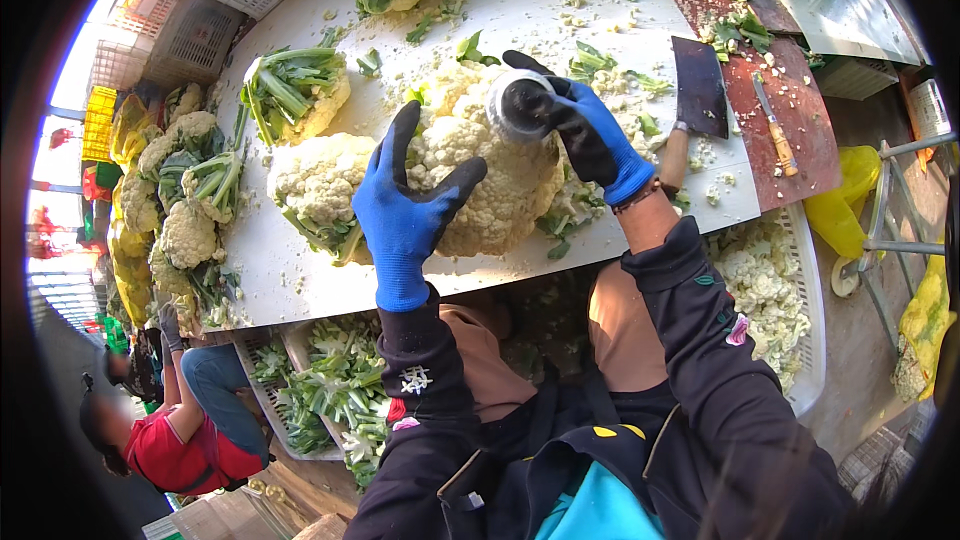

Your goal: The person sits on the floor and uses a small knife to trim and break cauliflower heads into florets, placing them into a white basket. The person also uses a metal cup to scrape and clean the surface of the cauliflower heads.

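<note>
A large cauliflower head (pixel 487 165) lies on the white tabletop before me. My left hand (pixel 409 210), in a blue and black glove, has thumb and fingers spread over its left side; whether they touch it is hard to tell. My gloved right hand (pixel 589 120) grips a round, white-rimmed, cup-like tool (pixel 521 105) above the head's upper right. The tool's far end is hidden. To the left of my left hand sits another cauliflower (pixel 322 176), with a leafy one (pixel 296 94) behind it.
A cleaver (pixel 699 86) and a small wood-handled knife (pixel 774 124) lie at the right. Crates of florets (pixel 765 300) and leaf trimmings (pixel 330 375) stand below the table's edge. Cauliflowers are heaped (pixel 187 232) at left, near a seated person in red (pixel 187 442).
</note>
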`<action>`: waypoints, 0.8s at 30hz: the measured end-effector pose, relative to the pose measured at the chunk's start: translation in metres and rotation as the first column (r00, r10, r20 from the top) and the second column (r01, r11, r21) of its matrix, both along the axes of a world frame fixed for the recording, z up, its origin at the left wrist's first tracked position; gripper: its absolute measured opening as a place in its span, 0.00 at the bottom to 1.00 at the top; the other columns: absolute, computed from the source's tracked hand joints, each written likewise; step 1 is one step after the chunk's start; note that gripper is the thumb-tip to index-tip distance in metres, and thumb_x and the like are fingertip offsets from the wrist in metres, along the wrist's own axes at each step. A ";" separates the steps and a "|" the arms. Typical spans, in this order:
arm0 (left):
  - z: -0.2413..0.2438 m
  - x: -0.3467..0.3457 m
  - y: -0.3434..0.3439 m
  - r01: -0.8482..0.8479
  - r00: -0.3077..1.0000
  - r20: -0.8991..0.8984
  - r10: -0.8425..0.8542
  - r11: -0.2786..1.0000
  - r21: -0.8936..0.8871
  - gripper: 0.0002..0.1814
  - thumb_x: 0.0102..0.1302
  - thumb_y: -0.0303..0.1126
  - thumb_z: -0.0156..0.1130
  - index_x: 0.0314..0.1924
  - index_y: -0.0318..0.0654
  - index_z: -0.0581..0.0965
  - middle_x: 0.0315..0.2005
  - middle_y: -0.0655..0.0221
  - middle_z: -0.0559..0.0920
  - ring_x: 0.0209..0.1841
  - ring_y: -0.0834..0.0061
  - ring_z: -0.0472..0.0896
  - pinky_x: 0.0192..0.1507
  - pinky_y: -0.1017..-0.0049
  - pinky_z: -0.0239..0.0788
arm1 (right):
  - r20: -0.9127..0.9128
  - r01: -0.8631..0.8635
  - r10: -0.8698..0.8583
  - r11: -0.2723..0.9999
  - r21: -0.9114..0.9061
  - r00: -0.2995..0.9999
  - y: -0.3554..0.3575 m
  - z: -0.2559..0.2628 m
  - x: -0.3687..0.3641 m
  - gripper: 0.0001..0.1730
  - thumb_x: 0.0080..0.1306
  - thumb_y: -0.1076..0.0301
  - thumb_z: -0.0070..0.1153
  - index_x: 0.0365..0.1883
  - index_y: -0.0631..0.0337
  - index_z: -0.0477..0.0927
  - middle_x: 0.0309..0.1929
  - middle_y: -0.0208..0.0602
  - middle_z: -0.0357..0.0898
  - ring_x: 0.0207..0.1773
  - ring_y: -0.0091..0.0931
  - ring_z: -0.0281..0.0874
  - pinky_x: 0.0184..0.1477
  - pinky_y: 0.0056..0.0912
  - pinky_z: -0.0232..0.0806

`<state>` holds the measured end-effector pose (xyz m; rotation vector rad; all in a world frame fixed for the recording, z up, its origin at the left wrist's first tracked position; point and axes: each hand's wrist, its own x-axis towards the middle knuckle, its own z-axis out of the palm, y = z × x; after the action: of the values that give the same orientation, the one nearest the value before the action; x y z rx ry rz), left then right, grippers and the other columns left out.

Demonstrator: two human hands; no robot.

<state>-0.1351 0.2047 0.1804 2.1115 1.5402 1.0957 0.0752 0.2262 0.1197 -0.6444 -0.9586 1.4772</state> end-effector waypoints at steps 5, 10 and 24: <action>-0.004 0.003 -0.001 0.031 0.993 0.114 -0.022 0.997 -0.074 0.42 0.44 0.36 0.82 0.60 0.32 0.74 0.53 0.57 0.81 0.54 0.71 0.79 0.58 0.70 0.70 | 0.037 0.012 -0.011 1.000 -0.016 0.999 -0.004 -0.024 0.015 0.28 0.68 0.65 0.57 0.64 0.66 0.70 0.49 0.33 0.82 0.46 0.18 0.78 0.55 0.18 0.66; -0.001 -0.002 -0.006 0.002 0.999 0.048 0.003 0.993 -0.116 0.42 0.45 0.35 0.82 0.61 0.34 0.73 0.53 0.58 0.80 0.55 0.72 0.78 0.59 0.70 0.68 | -0.024 0.208 -0.207 0.955 0.210 0.978 -0.012 -0.045 0.016 0.21 0.69 0.70 0.47 0.57 0.72 0.75 0.50 0.38 0.81 0.48 0.22 0.78 0.55 0.22 0.67; -0.015 -0.019 -0.018 0.077 0.971 0.237 -0.019 0.968 -0.238 0.45 0.46 0.26 0.78 0.66 0.36 0.69 0.55 0.63 0.77 0.56 0.75 0.74 0.61 0.72 0.65 | 0.155 -0.050 0.069 0.991 -0.123 0.986 -0.032 -0.052 0.023 0.27 0.61 0.61 0.67 0.55 0.67 0.76 0.44 0.29 0.81 0.45 0.18 0.75 0.50 0.22 0.68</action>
<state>-0.1545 0.1866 0.1658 1.7781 1.4249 1.0348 0.0982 0.1938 0.0681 -0.8366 -1.0249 1.5627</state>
